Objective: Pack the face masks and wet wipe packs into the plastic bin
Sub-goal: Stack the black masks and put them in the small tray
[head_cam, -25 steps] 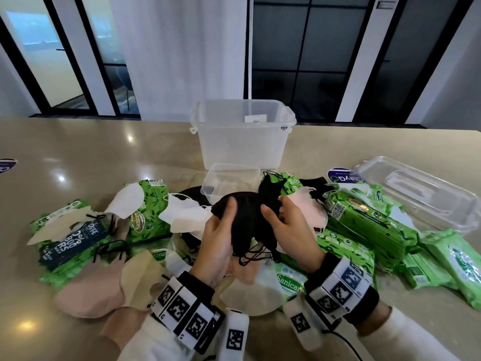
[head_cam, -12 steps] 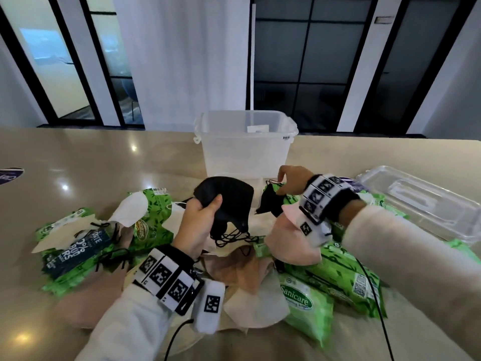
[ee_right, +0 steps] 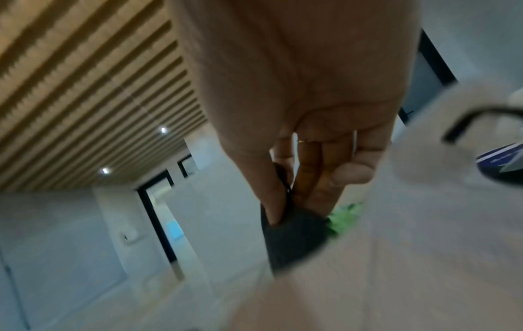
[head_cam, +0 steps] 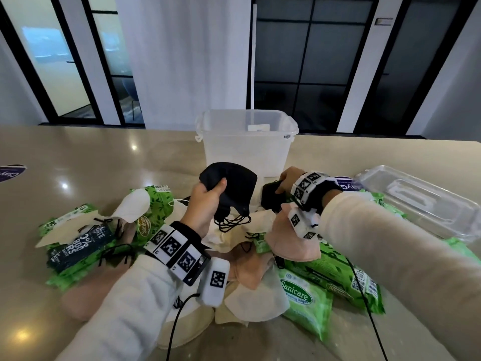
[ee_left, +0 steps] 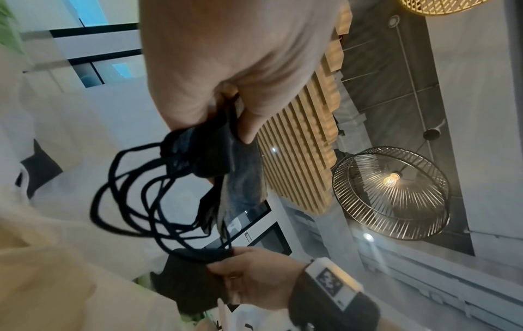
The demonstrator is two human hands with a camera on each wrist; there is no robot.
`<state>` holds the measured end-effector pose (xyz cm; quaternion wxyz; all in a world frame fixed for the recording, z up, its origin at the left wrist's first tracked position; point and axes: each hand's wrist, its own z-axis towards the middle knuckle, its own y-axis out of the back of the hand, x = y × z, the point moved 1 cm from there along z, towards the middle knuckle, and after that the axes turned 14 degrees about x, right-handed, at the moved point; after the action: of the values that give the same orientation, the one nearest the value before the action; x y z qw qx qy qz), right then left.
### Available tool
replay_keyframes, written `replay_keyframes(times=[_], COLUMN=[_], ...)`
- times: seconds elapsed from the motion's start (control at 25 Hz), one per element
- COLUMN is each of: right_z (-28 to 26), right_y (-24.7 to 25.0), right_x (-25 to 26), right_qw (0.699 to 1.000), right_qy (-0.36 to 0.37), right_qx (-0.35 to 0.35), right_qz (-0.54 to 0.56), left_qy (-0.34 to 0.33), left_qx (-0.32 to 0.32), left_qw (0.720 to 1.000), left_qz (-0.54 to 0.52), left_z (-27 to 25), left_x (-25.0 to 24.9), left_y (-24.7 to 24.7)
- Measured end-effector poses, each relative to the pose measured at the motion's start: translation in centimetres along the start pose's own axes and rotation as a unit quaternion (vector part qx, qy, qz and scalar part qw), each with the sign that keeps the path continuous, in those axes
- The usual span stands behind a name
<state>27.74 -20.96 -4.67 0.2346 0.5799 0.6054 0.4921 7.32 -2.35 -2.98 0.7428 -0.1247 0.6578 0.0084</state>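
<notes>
"sanicare" on green wipe pack (head_cam: 302,298), another pack (head_cam: 145,222).

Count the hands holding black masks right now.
2. The left hand grips black masks raised before the bin; the right hand pinches another black mask on the pile.
</notes>
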Motion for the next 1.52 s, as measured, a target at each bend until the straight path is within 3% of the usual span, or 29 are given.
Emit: replay_keyframes(times=[0.12, 0.2, 0.4, 0.6, 0.72, 0.88, 1.04, 1.08, 1.16, 1.28, 1.36, 1.52], right_z=[-5.6, -8.4, -13.0, -14.6, -14.9, -15.5, -15.6, -15.8, -16.5, -17.3, -17.5, -18.6], right_y=[2.1, 2.3, 0.7, -1.6, -2.3, -3.4, -4.7, -4.6, -4.8, -5.0, -4.6, -3.6], right_x=[1.6, 1.9, 1.7, 1.5, 2.0, 3.0, 3.3, 3.7, 4.3, 4.3, 3.8, 3.2], right_qw=[0.978, 0.927, 0.854, 0.728, 0.704, 0.703, 0.638, 0.639, 0.676, 0.787, 0.832, 0.829], right_qy=[0.044, 0.107, 0.212, 0.182, 0.166, 0.146, 0.099, 0.107, 0.128, 0.17, 0.166, 0.247], right_qx=[-0.024, -0.005, 0.023, 0.097, 0.115, 0.183, 0.256, 0.275, 0.292, 0.237, 0.163, 0.071], right_qz=[0.201, 0.36, 0.475, 0.654, 0.681, 0.671, 0.72, 0.711, 0.665, 0.544, 0.503, 0.498], left_qy=[-0.002, -0.006, -0.016, -0.014, -0.02, -0.04, -0.059, -0.064, -0.064, -0.064, -0.062, -0.063], left_qx=[-0.016, -0.021, 0.048, 0.098, 0.115, 0.124, 0.133, 0.13, 0.13, 0.118, 0.093, 0.089], left_qw=[1.0, 1.0, 0.999, 0.995, 0.993, 0.991, 0.988, 0.987, 0.983, 0.984, 0.988, 0.989], left_qz=[-0.003, -0.001, -0.012, -0.031, -0.002, 0.023, 0.044, 0.073, 0.111, 0.118, 0.102, 0.101], left_z=[0.1, -0.2, -1.8, -3.5, -3.9, -3.7, -4.1, -4.2, -4.2, -4.5, -4.7, -4.8], left_x=[0.0, 0.1, -0.1, 0.6, 0.8, 0.9, 0.6, 0.0, -0.4, -0.5, -0.5, -0.8], left_y=[0.4, 0.5, 0.2, -0.3, -1.0, -1.6, -2.3, -2.5, -2.6, -2.8, -2.6, -2.6])
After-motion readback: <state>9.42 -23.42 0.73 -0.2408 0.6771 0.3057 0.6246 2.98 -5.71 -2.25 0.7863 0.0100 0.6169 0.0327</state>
